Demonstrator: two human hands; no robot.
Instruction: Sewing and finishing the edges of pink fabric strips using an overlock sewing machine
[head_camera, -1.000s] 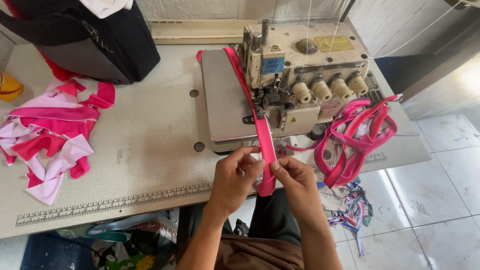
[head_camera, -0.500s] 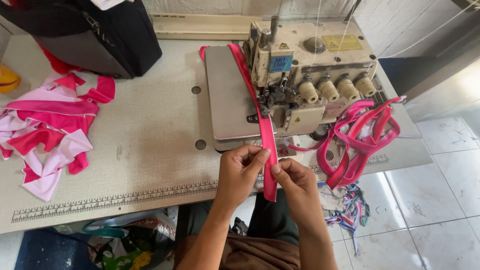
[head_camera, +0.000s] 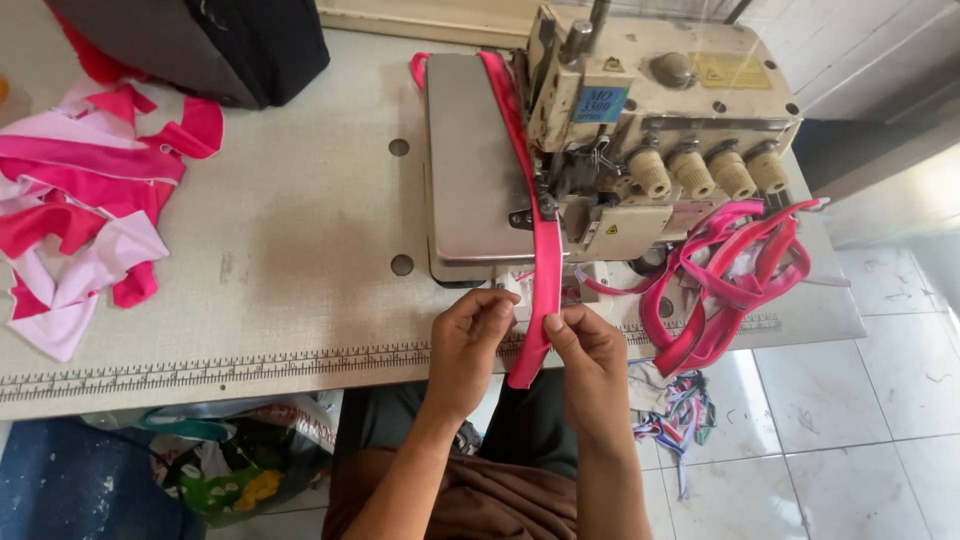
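A long pink fabric strip (head_camera: 546, 262) runs from the back of the sewing machine (head_camera: 640, 130), under its presser foot, and down over the table's front edge. My left hand (head_camera: 470, 340) pinches the strip's left edge near the table edge. My right hand (head_camera: 590, 350) grips the same strip from the right, thumb on top. The strip's loose end hangs below my hands.
A tangle of pink straps (head_camera: 730, 280) lies right of the machine. Pink and white fabric pieces (head_camera: 80, 220) are heaped at the left. A black bag (head_camera: 200, 40) stands at the back. Scraps (head_camera: 670, 410) litter the tiled floor; a ruler strip (head_camera: 200, 368) lines the table's front edge.
The view has shifted closer and slightly lower. My hands stay on the pink strip at the table's front edge, with little movement.
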